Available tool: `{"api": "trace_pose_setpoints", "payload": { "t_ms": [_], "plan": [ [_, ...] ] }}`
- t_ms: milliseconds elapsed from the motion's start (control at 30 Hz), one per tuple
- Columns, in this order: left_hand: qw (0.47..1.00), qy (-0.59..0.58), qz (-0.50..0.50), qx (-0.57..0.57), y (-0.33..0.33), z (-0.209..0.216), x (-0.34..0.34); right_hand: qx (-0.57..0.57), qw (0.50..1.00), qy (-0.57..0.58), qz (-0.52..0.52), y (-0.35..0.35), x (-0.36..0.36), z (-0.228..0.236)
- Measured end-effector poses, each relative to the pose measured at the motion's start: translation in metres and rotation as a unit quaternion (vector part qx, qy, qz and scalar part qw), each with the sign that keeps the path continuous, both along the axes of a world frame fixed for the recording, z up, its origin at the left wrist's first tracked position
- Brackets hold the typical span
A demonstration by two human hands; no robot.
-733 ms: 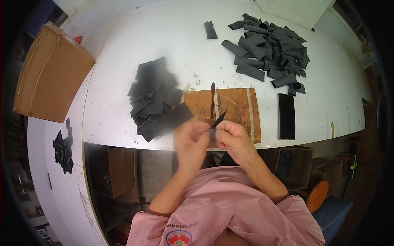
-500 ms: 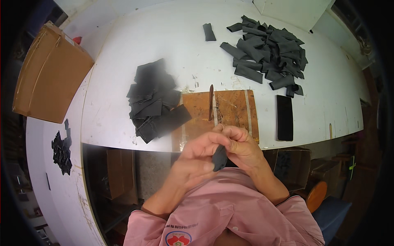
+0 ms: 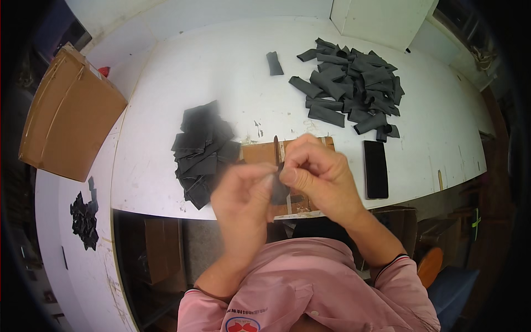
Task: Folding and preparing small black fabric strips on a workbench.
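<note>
Both hands meet over the brown board (image 3: 258,151) at the table's front edge. My left hand (image 3: 242,200), slightly blurred, pinches a small dark grey cloth piece (image 3: 280,191) from the left. Thumb and curled fingers of my right hand (image 3: 318,170) close on the same cloth's upper end; part of it is hidden by the fingers. Just beyond the fingertips a thin reddish-brown stick (image 3: 276,148) rises from the board. A pile of flat dark cloth pieces (image 3: 202,152) lies left of the hands. Dark grey cloth tubes (image 3: 362,83) are heaped at the far right.
A black phone (image 3: 376,169) lies right of the board. One lone cloth tube (image 3: 274,63) rests near the back. At the left stand a cardboard box (image 3: 74,113) and, nearer, a heap of black scraps (image 3: 84,221). A pale box-like block (image 3: 381,22) stands at the back right.
Both hands have moved forward from near my body to over the board, the cloth piece going with them. My right hand is now raised higher. The whole view has shifted slightly.
</note>
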State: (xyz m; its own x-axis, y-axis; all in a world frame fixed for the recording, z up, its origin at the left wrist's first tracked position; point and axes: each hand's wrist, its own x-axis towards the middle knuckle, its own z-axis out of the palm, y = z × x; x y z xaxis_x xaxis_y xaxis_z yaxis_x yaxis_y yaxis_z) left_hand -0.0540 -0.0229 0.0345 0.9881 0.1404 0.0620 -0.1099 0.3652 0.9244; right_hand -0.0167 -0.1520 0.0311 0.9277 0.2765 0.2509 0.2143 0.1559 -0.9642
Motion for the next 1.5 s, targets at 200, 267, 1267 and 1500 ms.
{"api": "trace_pose_setpoints", "payload": {
  "t_ms": [200, 267, 1267, 1500],
  "plan": [
    [0.867, 0.002, -0.295, -0.403, 0.020, 0.019, 0.038, -0.005, 0.993, 0.088, 0.078, -0.002, 0.028, 0.044],
    [0.789, 0.013, -0.366, -0.494, 0.022, 0.024, 0.043, 0.039, 0.981, 0.123, 0.145, 0.001, 0.037, 0.047],
    [0.994, -0.082, 0.023, -0.075, 0.012, -0.017, 0.034, -0.425, 0.820, -0.380, -0.046, -0.003, 0.036, 0.012],
    [0.996, -0.071, -0.033, -0.044, -0.003, -0.019, 0.047, -0.340, 0.886, -0.309, -0.056, -0.005, 0.043, -0.033]
  ]
}}
